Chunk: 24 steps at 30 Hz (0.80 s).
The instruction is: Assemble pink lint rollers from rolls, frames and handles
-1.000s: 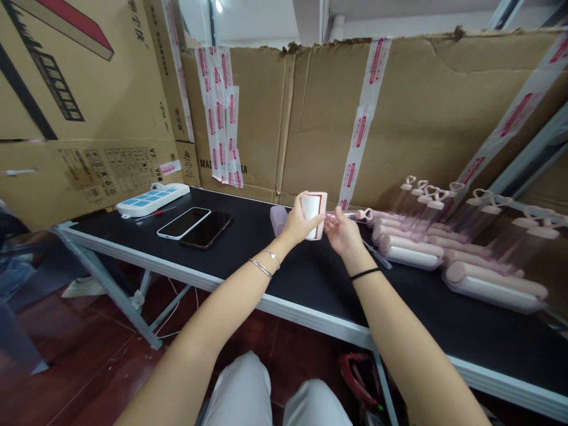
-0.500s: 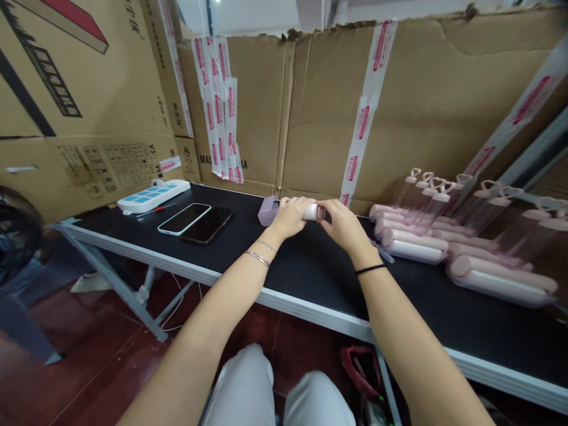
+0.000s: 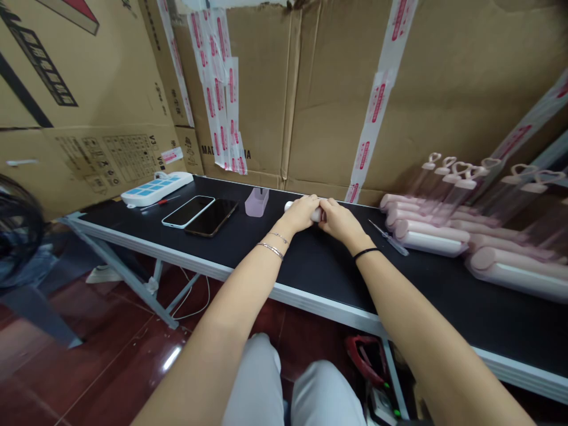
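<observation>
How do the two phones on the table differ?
The white-edged phone lies nearer the power strip; the dark phone lies on its right, nearer the lilac holder. One has a pale rim, the other is dark all over. Both lie flat, screens dark, side by side on the black table.
</observation>
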Each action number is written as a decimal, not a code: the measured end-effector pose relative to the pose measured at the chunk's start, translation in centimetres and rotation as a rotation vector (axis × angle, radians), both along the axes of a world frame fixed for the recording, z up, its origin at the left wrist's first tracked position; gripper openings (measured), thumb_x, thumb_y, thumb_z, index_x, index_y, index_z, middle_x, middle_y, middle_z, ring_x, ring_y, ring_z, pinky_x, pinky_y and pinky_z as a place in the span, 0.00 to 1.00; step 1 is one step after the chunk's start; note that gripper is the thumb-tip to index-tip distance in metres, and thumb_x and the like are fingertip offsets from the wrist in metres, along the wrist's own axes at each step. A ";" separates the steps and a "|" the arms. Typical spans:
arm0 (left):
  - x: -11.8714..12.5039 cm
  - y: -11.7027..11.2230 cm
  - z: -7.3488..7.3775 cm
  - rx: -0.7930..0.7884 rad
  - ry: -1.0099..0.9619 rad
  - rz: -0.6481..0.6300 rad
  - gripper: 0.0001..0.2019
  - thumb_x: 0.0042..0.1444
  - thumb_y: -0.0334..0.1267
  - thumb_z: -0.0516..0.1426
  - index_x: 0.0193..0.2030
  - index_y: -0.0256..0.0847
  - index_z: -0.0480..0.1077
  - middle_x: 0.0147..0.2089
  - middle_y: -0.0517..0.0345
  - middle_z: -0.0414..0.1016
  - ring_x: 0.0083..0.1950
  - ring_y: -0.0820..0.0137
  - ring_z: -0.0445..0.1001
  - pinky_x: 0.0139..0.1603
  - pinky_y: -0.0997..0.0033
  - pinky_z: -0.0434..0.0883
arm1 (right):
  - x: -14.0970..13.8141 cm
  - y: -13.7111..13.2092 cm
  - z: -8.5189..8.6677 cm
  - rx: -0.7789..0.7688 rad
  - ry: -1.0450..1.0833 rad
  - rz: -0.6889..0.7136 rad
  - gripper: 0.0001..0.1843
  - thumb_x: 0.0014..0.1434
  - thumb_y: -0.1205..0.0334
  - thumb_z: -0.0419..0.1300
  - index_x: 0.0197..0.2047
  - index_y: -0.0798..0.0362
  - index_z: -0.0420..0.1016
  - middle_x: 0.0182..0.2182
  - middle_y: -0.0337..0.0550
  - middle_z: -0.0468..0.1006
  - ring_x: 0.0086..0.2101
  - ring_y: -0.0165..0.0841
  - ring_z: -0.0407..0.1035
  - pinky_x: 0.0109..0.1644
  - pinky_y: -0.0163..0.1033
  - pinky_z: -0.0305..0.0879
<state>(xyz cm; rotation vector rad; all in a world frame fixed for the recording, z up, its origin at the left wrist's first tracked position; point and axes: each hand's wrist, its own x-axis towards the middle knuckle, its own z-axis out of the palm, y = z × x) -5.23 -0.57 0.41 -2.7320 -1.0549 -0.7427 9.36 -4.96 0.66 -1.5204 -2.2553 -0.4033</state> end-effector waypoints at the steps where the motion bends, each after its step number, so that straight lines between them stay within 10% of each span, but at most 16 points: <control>1: 0.0 0.1 0.0 0.001 -0.007 -0.007 0.17 0.48 0.24 0.54 0.46 0.37 0.67 0.49 0.48 0.70 0.51 0.61 0.69 0.53 0.63 0.66 | 0.2 0.2 0.0 0.004 0.003 0.019 0.20 0.50 0.71 0.57 0.48 0.54 0.66 0.45 0.51 0.71 0.35 0.38 0.70 0.35 0.38 0.61; 24: -0.5 0.6 0.6 -0.043 -0.022 -0.090 0.17 0.46 0.26 0.56 0.46 0.34 0.69 0.48 0.45 0.71 0.51 0.56 0.70 0.52 0.60 0.66 | 1.5 1.5 0.0 0.020 -0.025 0.156 0.16 0.49 0.70 0.54 0.43 0.55 0.67 0.38 0.48 0.69 0.33 0.36 0.66 0.34 0.37 0.55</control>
